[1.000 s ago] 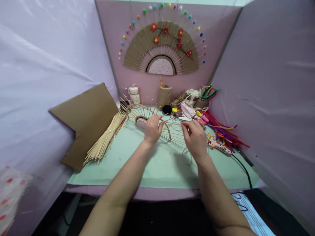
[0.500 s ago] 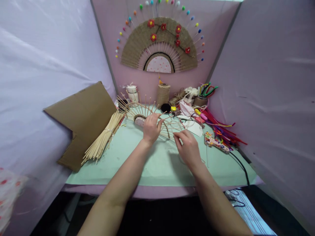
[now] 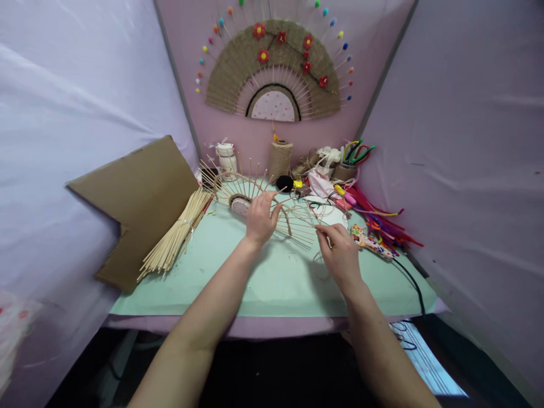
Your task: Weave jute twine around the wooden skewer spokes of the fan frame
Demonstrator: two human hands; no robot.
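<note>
The stick fan frame [image 3: 240, 206] lies on the desk [image 3: 272, 294], in front of the jute spool [image 3: 281, 161]. The left hand [image 3: 260, 218] grips it. The right hand [image 3: 340, 249], pinching thin twine [image 3: 313, 218], has shifted rightward, apparently drawing it taut.

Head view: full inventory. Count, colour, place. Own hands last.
wall fan: 1, brown, red-flowered, back wall
fan frame: 1, tan, table middle
pale strand: at least 1, cream, middle right
stick bundle: 1, straw, table left
cardboard: 1, brown, left
jar: 1, white, back left
spool: 1, tan, back middle
round item: 1, black, by spool
cup: 1, brown, back right
pipe cleaners: many, mostly red and purple, right
glue gun: 1, multicoloured, right
other craft bits: uncounted jumble, mixed colours, back right
tabletop: 1, mint, centre
walls: 3, lilac and pink, around table
spotted cloth: 1, white-red, lower left
lined sheet: 1, pale blue, lower right
left hand: 1, bare, on fan frame
right hand: 1, bare, pinching pale strand
</note>
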